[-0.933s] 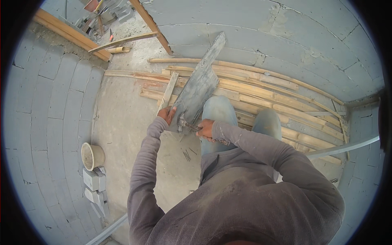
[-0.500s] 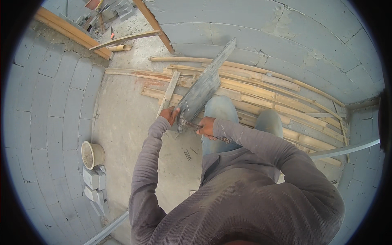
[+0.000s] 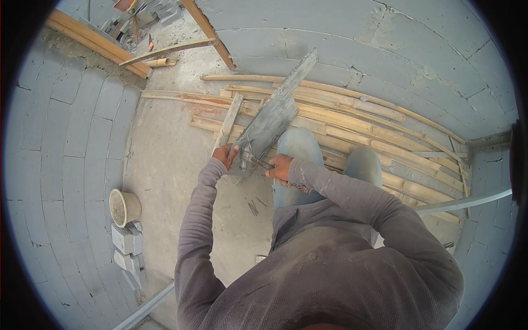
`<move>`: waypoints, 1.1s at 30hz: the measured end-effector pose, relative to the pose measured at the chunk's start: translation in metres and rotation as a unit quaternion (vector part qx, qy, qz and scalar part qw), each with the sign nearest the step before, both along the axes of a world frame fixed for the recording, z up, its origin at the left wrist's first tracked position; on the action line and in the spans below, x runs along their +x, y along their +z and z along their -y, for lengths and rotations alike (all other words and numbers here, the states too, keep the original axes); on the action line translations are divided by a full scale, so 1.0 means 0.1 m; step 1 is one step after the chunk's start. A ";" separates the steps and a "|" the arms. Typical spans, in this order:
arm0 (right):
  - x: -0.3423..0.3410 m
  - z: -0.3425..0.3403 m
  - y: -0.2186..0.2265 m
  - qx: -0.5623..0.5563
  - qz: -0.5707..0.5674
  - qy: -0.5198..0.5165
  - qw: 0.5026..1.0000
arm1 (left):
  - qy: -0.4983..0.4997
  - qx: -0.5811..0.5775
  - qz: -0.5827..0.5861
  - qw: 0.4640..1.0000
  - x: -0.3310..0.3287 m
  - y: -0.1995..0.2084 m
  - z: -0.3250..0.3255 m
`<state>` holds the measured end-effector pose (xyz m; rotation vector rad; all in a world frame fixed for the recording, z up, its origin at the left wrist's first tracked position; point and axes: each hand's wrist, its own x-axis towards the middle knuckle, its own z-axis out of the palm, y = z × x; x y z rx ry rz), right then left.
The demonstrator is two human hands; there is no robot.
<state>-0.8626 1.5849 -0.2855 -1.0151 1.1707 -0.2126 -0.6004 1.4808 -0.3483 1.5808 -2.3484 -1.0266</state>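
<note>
A grey, weathered wooden board [image 3: 269, 120] slants away from me beside my bent knee. My left hand [image 3: 224, 156] is closed on the board's near left edge, thumb on top. In my right hand [image 3: 281, 167] is a hammer [image 3: 260, 161], gripped by its handle, its head low over the board's near end. A thin nail [image 3: 249, 141] appears to stand up from the board near the hammer head. Several loose nails [image 3: 253, 207] lie on the concrete floor just below the board.
Long wooden strips [image 3: 352, 125] lie along the far block wall [image 3: 341, 33]. A short plank [image 3: 227, 121] lies under the board's left side. At the left wall are a bucket [image 3: 125, 208] and white blocks [image 3: 125, 239]. A wooden bar [image 3: 168, 50] crosses the doorway.
The hammer head has shifted slightly up and right, away from my left fingers. My left hand has moved a little left along the board's edge.
</note>
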 end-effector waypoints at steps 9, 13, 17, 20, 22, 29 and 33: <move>1.12 -0.53 -0.92 -0.149 -0.197 -0.097 0.964 | -0.054 0.041 0.046 0.997 0.14 -0.21 -0.10; 1.51 -0.56 -1.07 0.056 -0.184 -0.157 0.969 | -0.032 0.010 -0.006 0.999 0.28 -0.54 -0.35; 1.64 -0.70 -1.21 0.012 -0.198 -0.139 0.970 | -0.031 -0.015 -0.011 0.999 0.22 -0.47 -0.23; 1.69 -0.69 -1.14 -0.060 -0.141 -0.120 0.981 | -0.026 -0.023 0.021 0.999 0.30 -0.39 -0.08; 1.61 -0.60 -1.13 -0.054 -0.140 -0.122 0.981 | -0.022 -0.033 0.028 0.999 0.27 -0.33 0.03; 1.37 -0.44 -0.96 0.000 -0.093 -0.150 0.984 | -0.008 -0.024 0.070 0.997 0.37 -0.36 0.18; 1.28 -0.40 -0.92 0.004 -0.069 -0.163 0.984 | -0.003 -0.015 0.051 0.999 0.31 -0.35 0.21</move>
